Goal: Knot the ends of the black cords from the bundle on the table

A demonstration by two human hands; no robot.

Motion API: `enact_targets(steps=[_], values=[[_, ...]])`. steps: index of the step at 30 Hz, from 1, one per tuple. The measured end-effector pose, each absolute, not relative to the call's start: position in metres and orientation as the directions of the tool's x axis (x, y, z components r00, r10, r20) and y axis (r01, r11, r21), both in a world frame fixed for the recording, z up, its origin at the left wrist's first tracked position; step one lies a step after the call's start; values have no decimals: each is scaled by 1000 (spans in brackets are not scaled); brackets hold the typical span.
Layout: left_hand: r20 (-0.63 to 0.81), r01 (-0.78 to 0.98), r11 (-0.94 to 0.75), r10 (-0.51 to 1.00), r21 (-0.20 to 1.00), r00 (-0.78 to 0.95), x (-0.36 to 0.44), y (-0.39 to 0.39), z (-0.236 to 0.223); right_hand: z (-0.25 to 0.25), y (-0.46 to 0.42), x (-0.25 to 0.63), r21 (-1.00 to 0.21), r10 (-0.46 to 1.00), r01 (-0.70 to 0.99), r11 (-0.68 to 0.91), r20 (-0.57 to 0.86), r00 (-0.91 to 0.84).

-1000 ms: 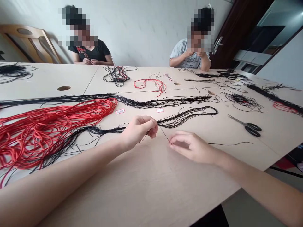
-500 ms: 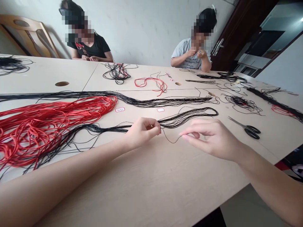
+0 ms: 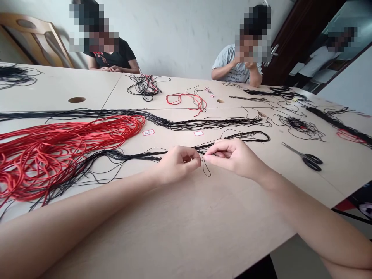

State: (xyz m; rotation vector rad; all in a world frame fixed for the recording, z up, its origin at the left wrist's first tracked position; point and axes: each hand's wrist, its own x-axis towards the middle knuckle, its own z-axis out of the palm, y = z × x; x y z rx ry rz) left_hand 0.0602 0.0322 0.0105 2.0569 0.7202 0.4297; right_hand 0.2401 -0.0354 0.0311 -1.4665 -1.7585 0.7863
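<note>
**Left hand:** The person's left hand (image 3: 178, 164) sits at centre frame, curled almost shut around a black cord bundle (image 3: 139, 156).

**Left fingers:** The thumb and curled fingertips (image 3: 195, 159) pinch the cords firmly, with no visible opening at the tips.

**Right hand:** The right hand (image 3: 234, 157) reaches in from the lower right, its fingertips almost touching the left hand.

**Right fingers:** Thumb and forefinger (image 3: 210, 154) close to a tight pinch on a thin black strand (image 3: 206, 169), whose small loop hangs just below the hands.

**Cords:** The bundle runs across the table from the left, passes through the left hand and continues to a curved end at right of centre.

**Beside the hands:** A mass of red cords (image 3: 58, 151) lies at left, touching the black strands. A second long black bundle (image 3: 174, 124) stretches just above, with two small white labels (image 3: 148, 132) between the bundles. Black-handled scissors (image 3: 306, 161) lie at right.

**Table:** The pale wooden table (image 3: 174, 221) fills the lower frame.

**Background:** Two co-workers, one in a dark T-shirt (image 3: 112, 54) at upper left and one in a grey T-shirt (image 3: 232, 69) at upper right, sit at the far edge with their hands raised before them.
</note>
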Motion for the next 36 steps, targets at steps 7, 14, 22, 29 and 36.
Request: enact_targets(steps=[7,14,22,29,36], values=[[43,316,-411,663,855,747,61,34,10,61,-50,255,-837,929,493,237,48,-366],[-3,283,-280,706,917,708,60,33,21,70,-50,275,-692,894,659,295,-45,-446],[-19,248,-254,662,935,749,59,30,20,30,-27,250,-841,962,489,231,122,-245],[-3,256,-271,681,928,732,60,32,20,32,-34,255,-939,904,285,-190,-281,-323],[32,224,-294,667,929,744,60,29,20,21,-30,251,-911,746,152,-384,-403,-530]])
